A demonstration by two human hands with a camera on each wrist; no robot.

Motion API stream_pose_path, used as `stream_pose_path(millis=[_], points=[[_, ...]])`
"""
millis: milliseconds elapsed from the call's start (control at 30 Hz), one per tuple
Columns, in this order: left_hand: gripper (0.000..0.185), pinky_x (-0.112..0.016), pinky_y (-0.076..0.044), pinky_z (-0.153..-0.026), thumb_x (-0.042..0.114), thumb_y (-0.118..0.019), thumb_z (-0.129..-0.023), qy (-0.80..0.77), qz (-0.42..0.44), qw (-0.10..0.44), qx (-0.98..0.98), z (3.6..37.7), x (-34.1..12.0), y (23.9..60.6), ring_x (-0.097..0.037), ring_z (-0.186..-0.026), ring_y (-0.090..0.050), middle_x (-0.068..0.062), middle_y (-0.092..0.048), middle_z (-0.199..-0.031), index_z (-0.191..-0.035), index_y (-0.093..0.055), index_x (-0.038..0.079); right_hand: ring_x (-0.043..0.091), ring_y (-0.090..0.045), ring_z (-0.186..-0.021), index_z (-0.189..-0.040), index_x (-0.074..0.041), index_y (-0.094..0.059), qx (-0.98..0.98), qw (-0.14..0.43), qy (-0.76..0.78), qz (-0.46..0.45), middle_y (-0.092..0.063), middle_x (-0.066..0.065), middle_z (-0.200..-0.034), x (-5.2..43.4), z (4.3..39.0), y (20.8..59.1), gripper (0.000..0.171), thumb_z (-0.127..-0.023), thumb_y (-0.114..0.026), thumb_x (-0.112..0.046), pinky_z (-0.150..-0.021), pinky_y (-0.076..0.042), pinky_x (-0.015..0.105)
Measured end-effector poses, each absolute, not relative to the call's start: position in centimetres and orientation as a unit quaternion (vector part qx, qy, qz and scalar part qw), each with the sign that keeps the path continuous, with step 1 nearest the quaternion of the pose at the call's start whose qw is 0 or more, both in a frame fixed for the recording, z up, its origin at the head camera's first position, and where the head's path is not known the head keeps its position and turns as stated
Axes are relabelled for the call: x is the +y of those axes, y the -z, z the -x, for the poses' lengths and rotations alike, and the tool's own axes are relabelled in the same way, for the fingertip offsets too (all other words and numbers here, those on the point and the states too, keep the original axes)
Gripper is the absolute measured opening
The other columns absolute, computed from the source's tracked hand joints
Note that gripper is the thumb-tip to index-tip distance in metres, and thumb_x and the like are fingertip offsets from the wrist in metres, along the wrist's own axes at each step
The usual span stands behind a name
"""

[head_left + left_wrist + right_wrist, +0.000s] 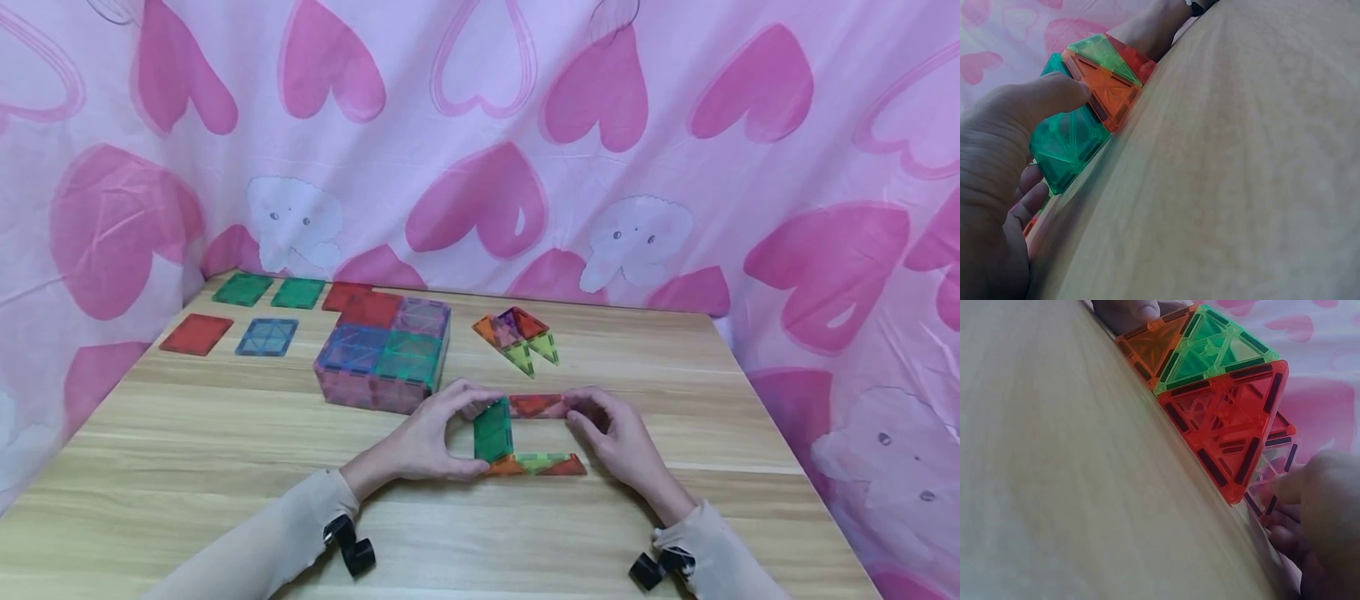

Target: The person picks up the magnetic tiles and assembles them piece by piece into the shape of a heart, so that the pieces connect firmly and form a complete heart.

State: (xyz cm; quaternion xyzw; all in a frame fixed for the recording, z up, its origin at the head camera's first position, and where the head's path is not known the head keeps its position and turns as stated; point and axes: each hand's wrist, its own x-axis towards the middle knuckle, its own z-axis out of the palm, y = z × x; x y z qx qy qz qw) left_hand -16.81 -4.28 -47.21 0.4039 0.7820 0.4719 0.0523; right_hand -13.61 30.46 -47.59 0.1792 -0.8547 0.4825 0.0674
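My left hand [423, 437] holds a green square magnetic tile [492, 431] between thumb and fingers. The thumb also touches an orange triangular tile [1110, 90] at the tile's near edge. From there a standing row runs right: the orange triangle, a yellow-green triangle [1216, 350] and a red triangle [1241, 425]. Behind it stands a second row, with a red triangle [534, 406] and a pink see-through triangular tile [1272, 456] at its right end. My right hand [618, 437] pinches that pink triangle; some fingertips are hidden behind it.
Left of my hands stands a box of magnetic tiles [382, 390]. Beyond it lie loose squares: two green [243, 289], a red [197, 334], a blue [267, 337] and another red [347, 296]. Several small triangles [517, 337] lie together behind the rows. A pink heart-print curtain [480, 200] surrounds the table.
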Motion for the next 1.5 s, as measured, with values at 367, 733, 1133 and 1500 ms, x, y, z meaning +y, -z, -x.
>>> stream_pose_path(millis=[367,733,1133,1500], points=[[0.096,-0.045,-0.054,-0.113,0.038,-0.099,-0.085,-0.475,-0.410,0.040,0.778,16.7,-4.1,46.8,-0.012,-0.131,-0.062,0.008,-0.057,-0.149,-0.167,-0.049,0.033,0.028,-0.059,-0.144,-0.169,-0.014,-0.042,-0.801,-0.051,-0.521,-0.291,-0.064,0.011,-0.156,31.7,13.1,46.8,0.071,-0.107,-0.076,-0.020,-0.116,-0.047,0.027],[0.091,-0.049,-0.055,-0.112,0.026,-0.097,-0.081,-0.498,-0.470,-0.131,0.717,16.4,-6.2,38.3,-0.024,-0.137,-0.060,-0.006,-0.060,-0.156,-0.161,-0.055,0.014,0.028,-0.056,-0.146,-0.173,-0.017,-0.033,-0.835,-0.062,-0.462,-0.292,-0.059,0.003,-0.160,31.4,12.9,46.6,0.106,-0.089,-0.097,-0.022,-0.120,-0.043,0.028],[0.071,-0.037,-0.044,-0.118,-0.003,-0.075,-0.082,-0.602,-0.351,-0.313,0.646,21.4,-18.0,33.8,-0.035,-0.137,-0.057,-0.023,-0.065,-0.143,-0.150,-0.060,-0.010,0.025,-0.057,-0.145,-0.171,-0.024,-0.037,-0.846,-0.056,-0.454,-0.273,-0.059,0.001,-0.159,31.2,12.7,46.8,0.101,-0.089,-0.097,-0.027,-0.119,-0.045,0.029],[0.082,-0.055,-0.027,-0.134,0.025,-0.086,-0.100,-0.481,-0.103,-0.169,0.854,24.2,-27.8,41.8,-0.030,-0.159,-0.040,-0.008,-0.049,-0.171,-0.171,-0.046,0.023,0.025,-0.058,-0.144,-0.171,-0.022,-0.038,-0.846,-0.052,-0.453,-0.276,-0.060,0.001,-0.159,31.4,12.7,46.7,0.100,-0.089,-0.096,-0.024,-0.118,-0.046,0.030]])
